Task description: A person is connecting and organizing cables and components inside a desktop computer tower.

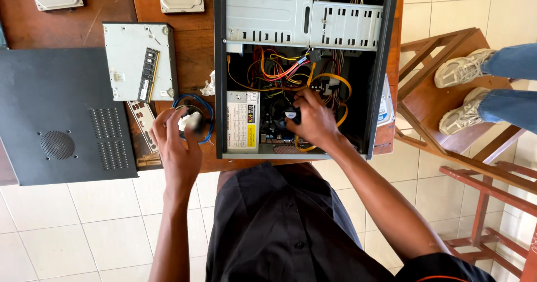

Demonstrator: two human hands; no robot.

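- Wooden table carries an open black computer case at its right edge, lying on its side.
- Right hand is inside the case near its front edge, fingers curled narrowly and pressed down among orange and yellow cables; what they grip is hidden.
- Left hand is at the table's front edge, just left of the case, fingers half-closed around a small white blurred object, over a blue cable coil.
- Memory stick rests on a grey drive further back.

Head view, steeply down, close
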